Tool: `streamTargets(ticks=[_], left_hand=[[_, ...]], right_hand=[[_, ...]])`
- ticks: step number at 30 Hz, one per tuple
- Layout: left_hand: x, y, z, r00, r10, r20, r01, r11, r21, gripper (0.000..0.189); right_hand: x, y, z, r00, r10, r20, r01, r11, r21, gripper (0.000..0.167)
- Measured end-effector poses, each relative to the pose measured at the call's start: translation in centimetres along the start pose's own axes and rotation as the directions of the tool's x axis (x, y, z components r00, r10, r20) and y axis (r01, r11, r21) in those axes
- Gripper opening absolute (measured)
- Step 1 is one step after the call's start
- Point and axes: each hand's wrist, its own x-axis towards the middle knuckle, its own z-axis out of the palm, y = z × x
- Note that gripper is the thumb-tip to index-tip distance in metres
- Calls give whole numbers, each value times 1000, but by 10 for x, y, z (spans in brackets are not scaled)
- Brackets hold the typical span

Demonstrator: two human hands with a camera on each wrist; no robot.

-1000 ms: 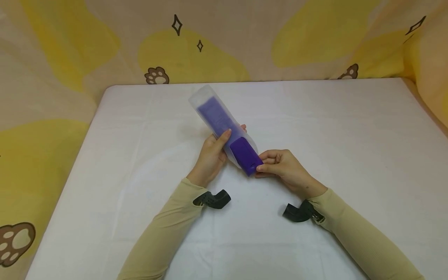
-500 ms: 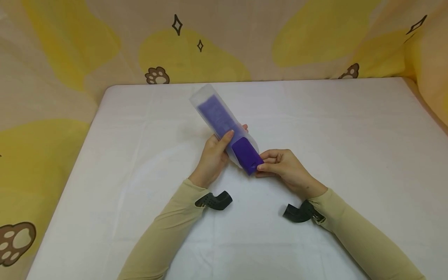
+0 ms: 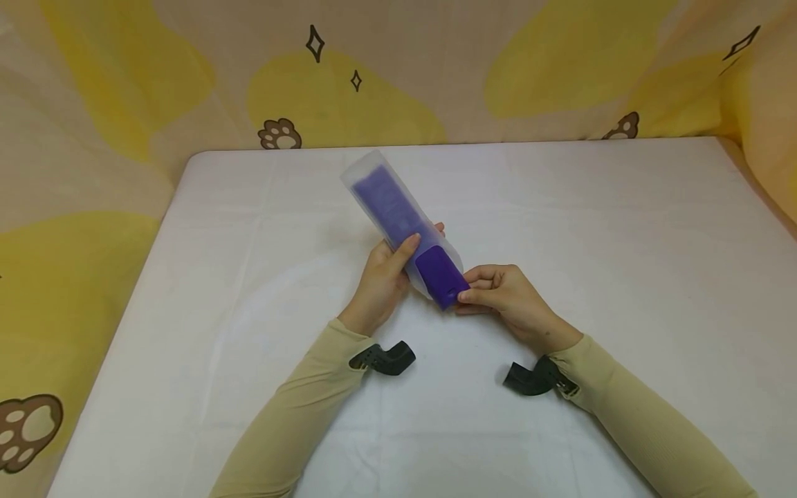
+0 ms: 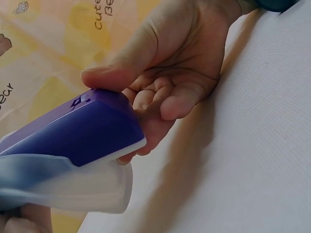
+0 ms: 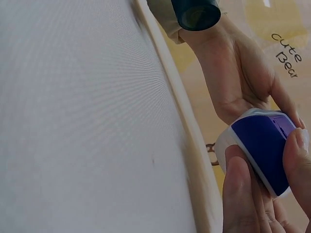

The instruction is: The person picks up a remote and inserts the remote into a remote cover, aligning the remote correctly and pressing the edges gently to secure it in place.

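Note:
A long frosted, translucent case [image 3: 389, 200] with a purple core slants across the middle of the head view. Its near end is a solid purple piece [image 3: 438, 275] with a small dark mark, and a white edge shows beneath it in the left wrist view. My left hand [image 3: 381, 280] grips the case around its middle, thumb on top and fingers mostly hidden underneath. With thumb and fingers, my right hand [image 3: 507, 297] pinches the corner of the purple end. In the right wrist view, the purple end [image 5: 260, 145] lies between the right thumb and fingers. Its exact kind is unclear.
A white-covered table [image 3: 249, 387] lies below the hands. Behind and to the left hangs a yellow patterned cloth [image 3: 448, 69]. Dark curved wrist mounts [image 3: 389, 358] stick out from both sleeves.
The left hand and the case have shifted slightly to the right. The right hand stays almost still, keeping its pinch on the purple end.

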Motion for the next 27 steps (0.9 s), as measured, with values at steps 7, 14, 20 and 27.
streamTargets(ticks=[7,14,20,27], left_hand=[[-1,-1,0,1000,-8,17,7,1000,23,39],[-1,-1,2,1000,-9,15,9,1000,21,40],[-1,-2,2,1000,-10,20,9,1000,20,40],[-1,-4,2,1000,-16,27,15,999,29,40]], right_hand=[[0,0,0,1000,-5,1,5,1000,0,15],[0,0,0,1000,1,-9,-1,1000,8,15],[0,0,0,1000,10,-7,-10,1000,-3,12],[0,0,0,1000,12,-3,-12,1000,-16,11]])
